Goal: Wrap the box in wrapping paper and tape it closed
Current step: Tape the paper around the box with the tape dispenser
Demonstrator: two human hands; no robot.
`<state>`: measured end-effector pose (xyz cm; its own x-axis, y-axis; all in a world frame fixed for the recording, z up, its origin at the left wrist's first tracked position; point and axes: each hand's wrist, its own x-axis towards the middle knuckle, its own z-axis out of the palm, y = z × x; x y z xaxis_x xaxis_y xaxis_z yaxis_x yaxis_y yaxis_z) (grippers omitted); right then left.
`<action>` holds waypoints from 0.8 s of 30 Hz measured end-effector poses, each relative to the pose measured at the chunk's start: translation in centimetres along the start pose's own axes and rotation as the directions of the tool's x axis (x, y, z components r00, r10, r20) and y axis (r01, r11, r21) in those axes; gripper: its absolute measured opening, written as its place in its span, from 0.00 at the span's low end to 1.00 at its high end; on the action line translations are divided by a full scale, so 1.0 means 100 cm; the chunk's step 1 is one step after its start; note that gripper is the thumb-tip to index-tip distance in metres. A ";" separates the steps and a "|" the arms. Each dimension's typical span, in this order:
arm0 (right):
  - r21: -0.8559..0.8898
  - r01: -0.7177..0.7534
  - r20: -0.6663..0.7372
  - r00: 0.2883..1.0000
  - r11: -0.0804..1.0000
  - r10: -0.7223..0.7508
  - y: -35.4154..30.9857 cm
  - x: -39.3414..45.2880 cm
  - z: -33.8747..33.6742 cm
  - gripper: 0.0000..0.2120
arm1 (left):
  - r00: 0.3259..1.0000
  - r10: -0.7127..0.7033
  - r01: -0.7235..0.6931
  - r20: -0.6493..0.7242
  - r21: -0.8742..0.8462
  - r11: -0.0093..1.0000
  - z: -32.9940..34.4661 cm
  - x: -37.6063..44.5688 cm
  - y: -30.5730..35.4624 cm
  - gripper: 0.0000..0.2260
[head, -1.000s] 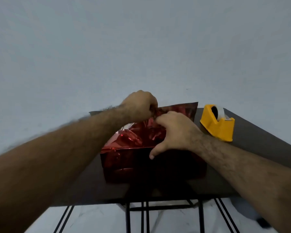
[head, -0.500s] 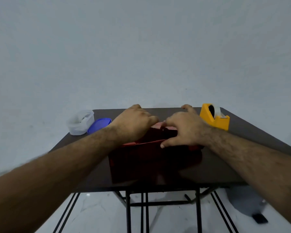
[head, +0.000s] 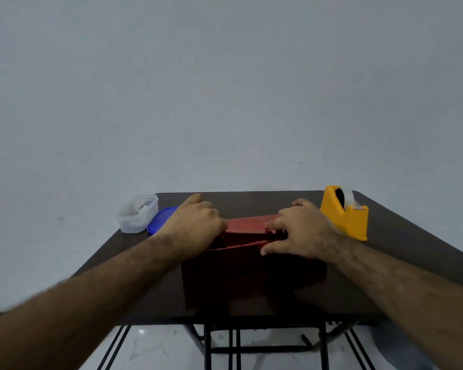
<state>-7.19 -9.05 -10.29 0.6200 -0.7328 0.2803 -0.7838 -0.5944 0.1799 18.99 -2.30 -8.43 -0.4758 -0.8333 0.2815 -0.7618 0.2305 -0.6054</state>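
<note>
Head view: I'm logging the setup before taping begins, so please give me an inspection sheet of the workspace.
Surface: dark brown table, black metal legs.
Job's things: box in shiny red wrapping paper; yellow plastic tape dispenser at far right.
Clutter: clear plastic tub beside blue round lid, far left.
Hands: left hand and right hand press the paper on the box top.
Cables: nothing seen.
Surroundings: plain grey wall, pale floor.

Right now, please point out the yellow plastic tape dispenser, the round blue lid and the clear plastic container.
Yellow plastic tape dispenser [head: 352, 222]: head view, its near side wall.
Round blue lid [head: 161, 218]: head view, top face.
Clear plastic container [head: 134, 217]: head view, front wall.
</note>
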 end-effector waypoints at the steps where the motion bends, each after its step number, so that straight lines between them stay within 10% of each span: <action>1: -0.003 0.000 0.007 1.000 1.000 0.000 -0.001 -0.001 0.001 0.44 | 1.000 -0.002 0.002 0.013 0.006 1.000 0.000 -0.002 0.000 0.07; 19: 0.001 -0.046 -0.169 0.985 0.999 0.045 -0.018 -0.005 0.015 0.33 | 0.921 -0.353 0.369 0.165 -0.081 0.926 -0.030 -0.025 0.012 0.06; 24: -0.138 0.022 -0.081 0.996 0.990 -0.033 -0.021 0.002 0.015 0.35 | 0.951 -0.309 0.296 -0.021 -0.231 0.927 -0.025 -0.012 0.024 0.13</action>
<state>-5.41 -8.42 -11.99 0.6409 -0.6835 0.3493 -0.7673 -0.5587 0.3148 16.59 0.48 -8.38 -0.2268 -0.8529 0.4702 -0.9483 0.0832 -0.3063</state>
